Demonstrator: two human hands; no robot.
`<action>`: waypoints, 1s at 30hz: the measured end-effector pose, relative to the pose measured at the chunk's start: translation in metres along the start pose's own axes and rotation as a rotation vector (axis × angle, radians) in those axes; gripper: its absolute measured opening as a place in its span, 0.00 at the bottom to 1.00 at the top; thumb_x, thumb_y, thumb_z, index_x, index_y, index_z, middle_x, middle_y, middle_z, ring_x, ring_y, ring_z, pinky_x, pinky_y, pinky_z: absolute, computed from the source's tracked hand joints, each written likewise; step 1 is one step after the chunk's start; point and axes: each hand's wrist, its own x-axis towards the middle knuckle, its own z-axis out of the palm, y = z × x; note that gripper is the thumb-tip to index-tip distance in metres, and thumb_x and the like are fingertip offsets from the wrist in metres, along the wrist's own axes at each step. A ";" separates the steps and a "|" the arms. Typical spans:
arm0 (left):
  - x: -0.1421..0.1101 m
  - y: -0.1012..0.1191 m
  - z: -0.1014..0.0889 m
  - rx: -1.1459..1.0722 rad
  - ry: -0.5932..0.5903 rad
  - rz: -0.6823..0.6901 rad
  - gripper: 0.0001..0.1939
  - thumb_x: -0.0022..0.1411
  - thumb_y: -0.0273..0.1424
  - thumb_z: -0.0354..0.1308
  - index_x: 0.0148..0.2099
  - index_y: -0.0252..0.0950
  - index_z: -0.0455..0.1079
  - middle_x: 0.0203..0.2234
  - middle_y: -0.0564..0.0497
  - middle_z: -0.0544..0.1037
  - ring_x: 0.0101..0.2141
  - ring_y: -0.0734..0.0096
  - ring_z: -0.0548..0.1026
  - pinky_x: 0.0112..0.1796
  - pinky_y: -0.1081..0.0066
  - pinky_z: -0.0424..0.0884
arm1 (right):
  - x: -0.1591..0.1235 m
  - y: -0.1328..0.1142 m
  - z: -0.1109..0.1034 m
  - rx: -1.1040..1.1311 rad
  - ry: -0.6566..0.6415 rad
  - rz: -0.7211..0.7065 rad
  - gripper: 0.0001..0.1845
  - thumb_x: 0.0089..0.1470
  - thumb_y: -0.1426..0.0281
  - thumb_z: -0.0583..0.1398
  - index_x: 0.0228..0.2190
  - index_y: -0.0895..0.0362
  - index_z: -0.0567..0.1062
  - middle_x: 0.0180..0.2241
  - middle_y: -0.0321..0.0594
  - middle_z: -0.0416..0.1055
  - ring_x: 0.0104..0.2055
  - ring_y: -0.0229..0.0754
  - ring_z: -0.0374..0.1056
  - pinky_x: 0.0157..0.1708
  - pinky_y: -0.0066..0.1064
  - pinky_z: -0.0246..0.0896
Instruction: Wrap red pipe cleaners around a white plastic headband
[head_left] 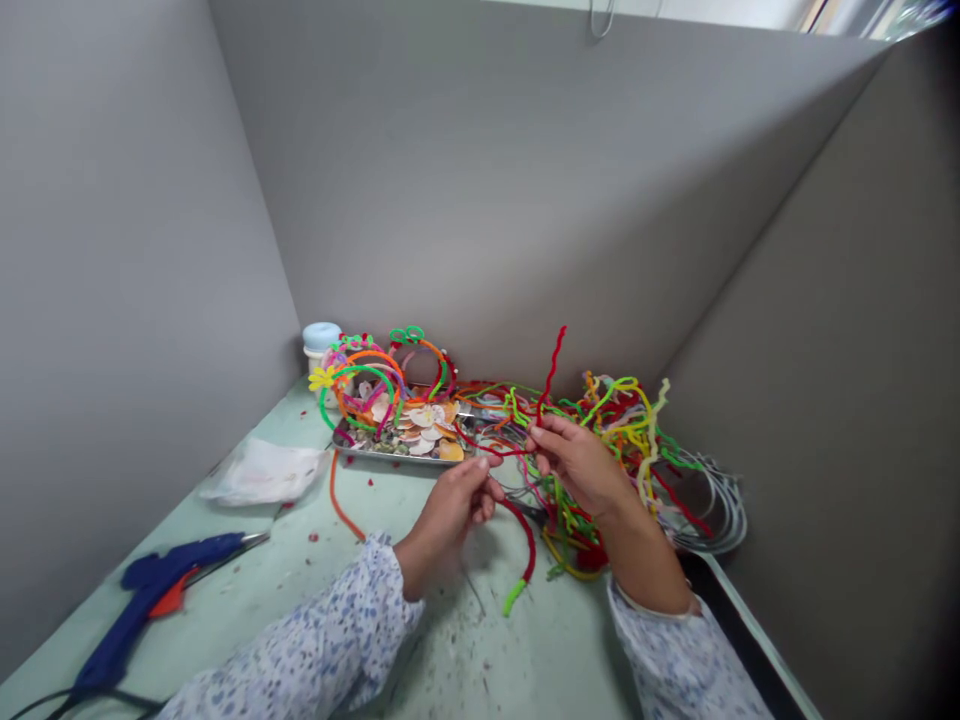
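Observation:
My left hand (454, 505) is closed, thumb against fingers, on a curved band wrapped in red pipe cleaner (532, 545). The band hangs out to the right and ends in a bright green tip (514, 597). Higher and to the right, my right hand (576, 462) pinches a thin red pipe cleaner (553, 372), whose free end sticks up above the fingers. Its lower length runs leftward to my left fingertips; exactly where it meets the band is hidden. Behind and beneath my right hand lies a tangled heap of coloured pipe cleaners (626, 420).
Finished-looking colourful hoops (367, 375) stand on a metal tray (397, 460) of shells. A blue glue gun (161, 570), a plastic bag (266, 472) and a lidded jar (321, 338) are at left. Coiled grey wire (724, 510) lies at right. Grey panels (465, 180) enclose the table.

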 end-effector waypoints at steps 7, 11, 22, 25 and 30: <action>0.005 0.003 -0.009 -0.090 0.034 0.051 0.19 0.56 0.38 0.61 0.46 0.30 0.70 0.23 0.54 0.69 0.19 0.85 0.63 0.19 0.81 0.56 | -0.006 -0.003 -0.004 0.112 -0.083 0.059 0.11 0.46 0.65 0.66 0.30 0.57 0.72 0.24 0.31 0.71 0.17 0.27 0.61 0.17 0.20 0.52; 0.005 0.005 -0.013 -0.051 0.032 0.107 0.18 0.57 0.39 0.60 0.43 0.29 0.72 0.26 0.52 0.70 0.20 0.85 0.63 0.20 0.81 0.56 | -0.007 -0.002 -0.012 0.126 -0.001 0.061 0.12 0.46 0.62 0.66 0.28 0.58 0.74 0.25 0.34 0.73 0.18 0.27 0.62 0.18 0.19 0.56; 0.009 0.008 -0.023 -0.029 0.075 0.127 0.18 0.58 0.40 0.58 0.42 0.29 0.74 0.26 0.50 0.73 0.21 0.83 0.65 0.21 0.79 0.57 | -0.008 -0.007 -0.040 0.244 0.260 -0.080 0.13 0.43 0.60 0.68 0.27 0.57 0.78 0.27 0.36 0.75 0.28 0.34 0.72 0.28 0.21 0.69; 0.009 0.010 -0.024 -0.016 0.102 0.146 0.18 0.57 0.40 0.59 0.43 0.30 0.74 0.27 0.51 0.72 0.21 0.84 0.64 0.20 0.80 0.57 | -0.009 -0.010 -0.044 0.293 0.291 -0.099 0.12 0.45 0.61 0.67 0.27 0.57 0.78 0.27 0.37 0.76 0.29 0.35 0.73 0.30 0.23 0.70; 0.009 0.014 -0.026 -0.027 0.135 0.167 0.15 0.56 0.38 0.61 0.40 0.31 0.74 0.27 0.51 0.73 0.21 0.84 0.64 0.20 0.81 0.57 | -0.011 -0.015 -0.053 0.348 0.303 -0.140 0.11 0.48 0.59 0.64 0.28 0.54 0.77 0.28 0.36 0.77 0.29 0.36 0.73 0.31 0.25 0.71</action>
